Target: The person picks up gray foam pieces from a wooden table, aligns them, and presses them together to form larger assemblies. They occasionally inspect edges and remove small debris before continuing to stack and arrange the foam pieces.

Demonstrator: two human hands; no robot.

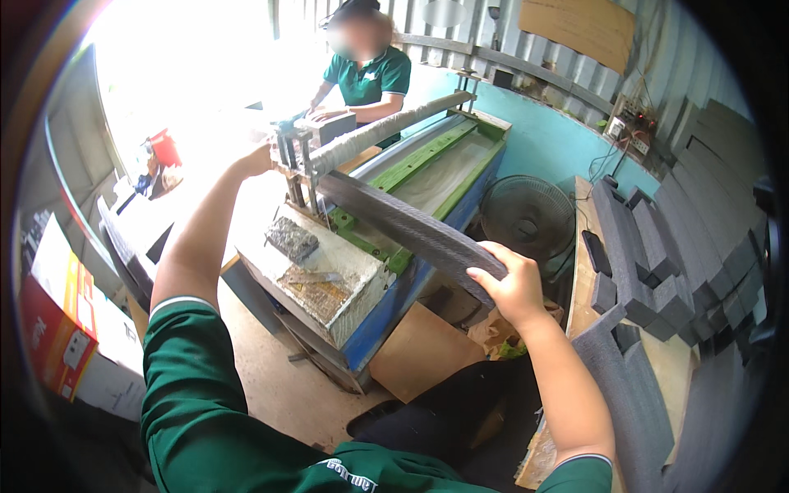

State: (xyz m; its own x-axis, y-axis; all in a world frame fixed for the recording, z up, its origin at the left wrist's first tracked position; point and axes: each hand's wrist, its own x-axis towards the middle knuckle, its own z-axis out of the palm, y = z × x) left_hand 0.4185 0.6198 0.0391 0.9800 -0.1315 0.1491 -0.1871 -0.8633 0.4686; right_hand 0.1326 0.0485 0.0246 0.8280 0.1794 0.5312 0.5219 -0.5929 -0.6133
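My right hand grips the near end of a long dark grey foam-like strip, thumb on one side and fingers on the other. The strip slants up and leftward, its far end beside the end of a pale wrapped roller. My left hand reaches to the metal posts at that roller's left end; glare washes out its fingers, so its grip cannot be made out. Under the strip lies a green-framed trough with pale contents. A rough grey block sits on the caked white stand before it.
Across the trough, a person in a green shirt handles a grey block. A fan stands right of the trough. Grey foam pieces and a black phone lie on the right-hand bench. Boxes stand at left.
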